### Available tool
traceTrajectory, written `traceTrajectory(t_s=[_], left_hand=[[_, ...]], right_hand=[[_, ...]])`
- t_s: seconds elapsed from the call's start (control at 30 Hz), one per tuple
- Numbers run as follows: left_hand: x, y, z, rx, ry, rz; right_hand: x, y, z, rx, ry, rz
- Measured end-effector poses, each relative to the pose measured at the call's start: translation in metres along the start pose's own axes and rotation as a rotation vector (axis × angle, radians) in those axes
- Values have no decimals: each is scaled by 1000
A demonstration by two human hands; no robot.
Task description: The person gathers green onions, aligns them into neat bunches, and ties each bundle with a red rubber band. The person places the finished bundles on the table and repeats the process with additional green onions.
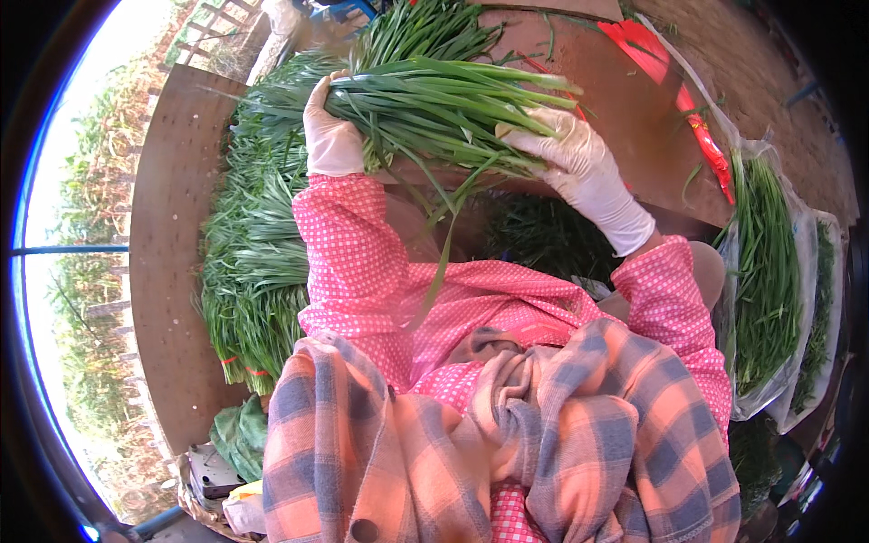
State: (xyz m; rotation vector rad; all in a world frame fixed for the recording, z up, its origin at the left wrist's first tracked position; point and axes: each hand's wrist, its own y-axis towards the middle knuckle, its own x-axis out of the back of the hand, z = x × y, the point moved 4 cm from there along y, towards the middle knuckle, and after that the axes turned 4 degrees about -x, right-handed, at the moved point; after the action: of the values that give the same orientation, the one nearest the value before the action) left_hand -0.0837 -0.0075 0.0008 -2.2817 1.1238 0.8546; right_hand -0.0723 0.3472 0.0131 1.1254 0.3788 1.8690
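A loose bunch of long green leafy stalks, seemingly garlic chives (434, 112), lies sideways between my two gloved hands. My left hand (331, 129), in a whitish glove, grips its leafy part, with the thumb along the near side. At the pale stem ends, my right hand (577, 159), gloved too, has its fingers curled on the stalks. Several leaves dangle below the bunch over my lap. Left of my left arm, a large heap of similar greens (261, 231) is piled; some bundles at its near end carry red ties.
Red tie strips (703, 132) lie on the brown board (611, 88) at the upper right. Plastic-lined containers of greens (767, 271) stand at the right. A wooden panel (183, 258) edges the heap at the left. Dark green leaves (543, 234) lie below the board's edge.
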Motion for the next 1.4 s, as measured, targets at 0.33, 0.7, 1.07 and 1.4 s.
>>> traceTrajectory(t_s=[0.33,0.7,1.07,1.4], left_hand=[[-8,-1,20,161,78,-90],[20,21,-27,36,98,-190],[11,18,6,77,86,-182],[0,4,24,121,61,-142]], right_hand=[[1,1,-23,-239,235,-198],[73,-69,-71,-523,-425,547],[-5,12,32,179,-850,36],[-15,30,45,444,-851,-147]])
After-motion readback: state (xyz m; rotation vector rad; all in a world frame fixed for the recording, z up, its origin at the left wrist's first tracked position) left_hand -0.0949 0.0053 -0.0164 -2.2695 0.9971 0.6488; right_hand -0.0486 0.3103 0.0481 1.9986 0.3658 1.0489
